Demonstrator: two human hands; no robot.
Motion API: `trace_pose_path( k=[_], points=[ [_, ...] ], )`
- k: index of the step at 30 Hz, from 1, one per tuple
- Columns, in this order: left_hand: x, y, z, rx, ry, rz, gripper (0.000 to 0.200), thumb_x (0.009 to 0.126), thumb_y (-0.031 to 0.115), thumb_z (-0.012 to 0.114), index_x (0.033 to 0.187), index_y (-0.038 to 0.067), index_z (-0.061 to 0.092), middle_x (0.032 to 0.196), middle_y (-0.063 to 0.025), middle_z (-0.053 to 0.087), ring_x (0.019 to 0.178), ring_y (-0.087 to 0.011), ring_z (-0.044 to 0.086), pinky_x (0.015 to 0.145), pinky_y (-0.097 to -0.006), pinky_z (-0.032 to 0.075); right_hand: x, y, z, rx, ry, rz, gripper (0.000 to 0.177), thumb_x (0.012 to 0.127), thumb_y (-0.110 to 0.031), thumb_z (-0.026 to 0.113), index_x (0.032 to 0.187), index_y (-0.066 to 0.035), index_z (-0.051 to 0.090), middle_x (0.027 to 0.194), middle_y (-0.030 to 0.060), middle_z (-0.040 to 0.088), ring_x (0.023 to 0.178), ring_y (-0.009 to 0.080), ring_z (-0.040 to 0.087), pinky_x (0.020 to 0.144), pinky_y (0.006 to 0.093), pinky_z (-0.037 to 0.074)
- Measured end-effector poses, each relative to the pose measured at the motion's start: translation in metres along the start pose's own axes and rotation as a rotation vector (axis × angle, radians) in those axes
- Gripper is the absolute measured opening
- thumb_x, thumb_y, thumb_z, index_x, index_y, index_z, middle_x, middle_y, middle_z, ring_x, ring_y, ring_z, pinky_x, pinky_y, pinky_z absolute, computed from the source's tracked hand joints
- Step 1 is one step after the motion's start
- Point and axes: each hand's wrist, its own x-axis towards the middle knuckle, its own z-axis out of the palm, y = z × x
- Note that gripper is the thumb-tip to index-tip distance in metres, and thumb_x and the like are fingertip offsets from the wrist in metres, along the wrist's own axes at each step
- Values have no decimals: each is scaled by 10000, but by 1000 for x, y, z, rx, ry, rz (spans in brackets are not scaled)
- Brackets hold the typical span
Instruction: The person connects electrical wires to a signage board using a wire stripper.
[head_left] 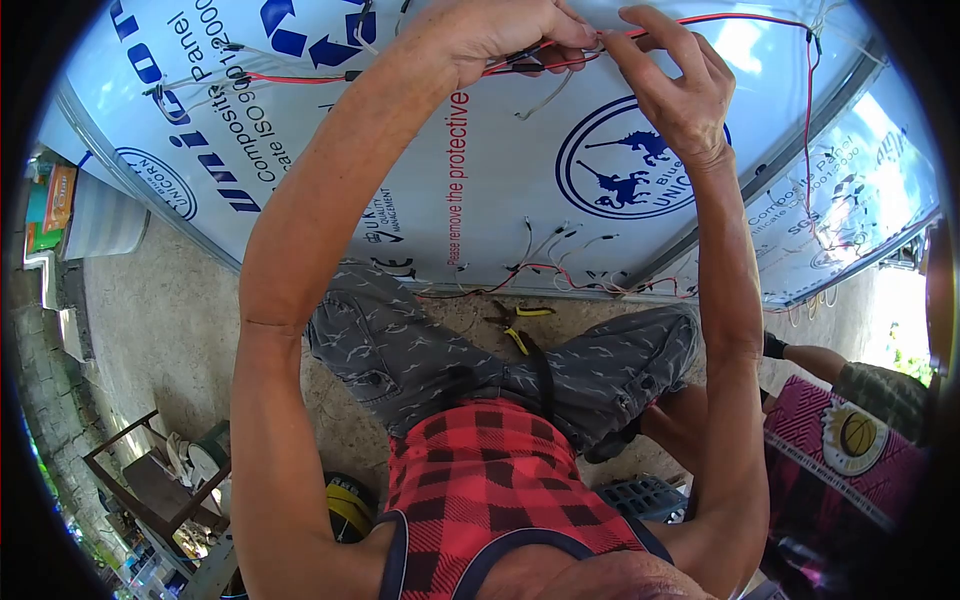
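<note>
Both of my hands are raised to the upper part of a large printed composite panel (400, 190). A red and black wire (740, 17) runs across it. My left hand (515, 35) is closed, its fingers pinching the wire near a dark joint. Just to the right, my right hand (680, 85) pinches the same wire between thumb and forefinger, its other fingers curled. The exact spot between the fingertips is partly hidden. A short white wire end (548, 100) hangs below my hands.
Yellow-and-black pliers (518, 328) lie on the concrete between my legs. More thin wires (560, 265) stick out along the panel's lower edge. Another person (850, 430) in a patterned top sits close on the right. A metal-framed stand (165, 480) holds items at lower left.
</note>
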Motion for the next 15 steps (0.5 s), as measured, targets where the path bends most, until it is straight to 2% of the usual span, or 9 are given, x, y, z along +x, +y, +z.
trace_pose_path(
  k=[4,7,9,12,15],
  points=[
    [4,-5,-2,-2,-24,21,149,902,39,696,982,-83,724,824,-118,724,695,-143,670,632,-240,540,-3,0,2,-13,-6,-3,250,744,-58,769,972,-102,677,1103,90,631,788,171,681,659,316,571],
    [5,-5,-2,12,-19,24,164,911,63,714,1004,-72,729,836,-113,727,705,-140,673,641,-241,545,-6,0,6,0,48,24,272,749,-33,791,987,-89,673,1108,109,643,822,208,692,677,340,574],
    [5,-6,-2,40,-20,32,169,918,77,721,1007,-66,733,835,-112,728,708,-139,673,644,-242,546,-5,-1,5,199,79,301,261,777,-17,802,995,-67,666,1117,138,654,846,251,698,692,353,578],
    [4,-6,-1,80,-31,61,176,931,98,727,1008,-59,739,830,-109,730,710,-136,671,647,-244,546,-2,-3,-1,301,76,381,225,816,-13,783,1006,-44,665,1093,160,667,856,277,699,679,352,579],
    [-1,-2,0,103,-34,79,173,939,101,722,996,-62,740,823,-109,730,705,-133,666,648,-246,545,1,-4,-5,308,61,335,252,810,10,771,1037,-42,678,1062,155,673,842,261,697,641,329,573]
  ],
)
